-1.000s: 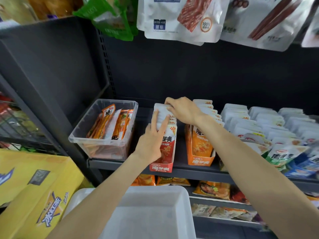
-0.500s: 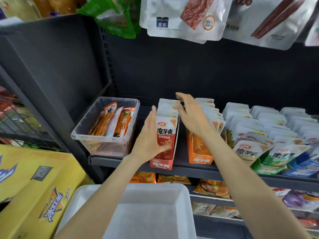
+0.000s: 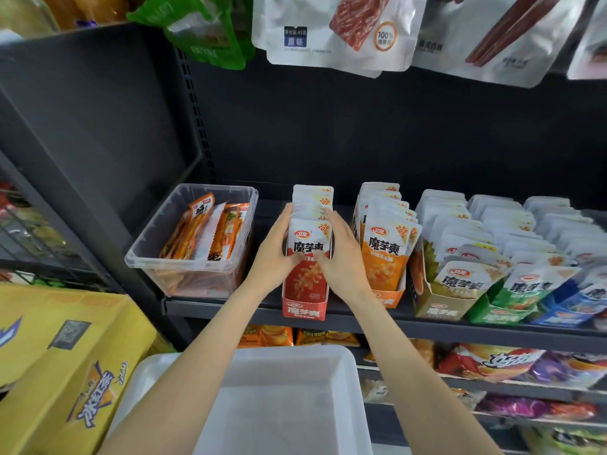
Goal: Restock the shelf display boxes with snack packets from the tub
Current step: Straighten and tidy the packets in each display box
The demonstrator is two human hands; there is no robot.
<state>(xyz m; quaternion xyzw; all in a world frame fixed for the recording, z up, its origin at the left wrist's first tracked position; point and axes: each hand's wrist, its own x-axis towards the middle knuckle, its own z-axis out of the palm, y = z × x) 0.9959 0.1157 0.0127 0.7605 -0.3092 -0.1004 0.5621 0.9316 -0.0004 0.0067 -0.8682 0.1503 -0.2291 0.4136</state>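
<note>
- This is a shop, in the snack aisle.
- A dark grey metal shelf rack carries cardboard display boxes, as the red one, full of identical printed snack packets.
- Large white pouches of dried meat hang above.
- Yellow cardboard stock cartons stand at the left.

A red display box stands at the front edge of the shelf, packed front to back with upright white-and-red snack packets (the front one faces out, showing red lettering). Just to its right stands an orange display box of matching orange packets. The white tub sits below the shelf's front edge, its visible floor bare.
</note>
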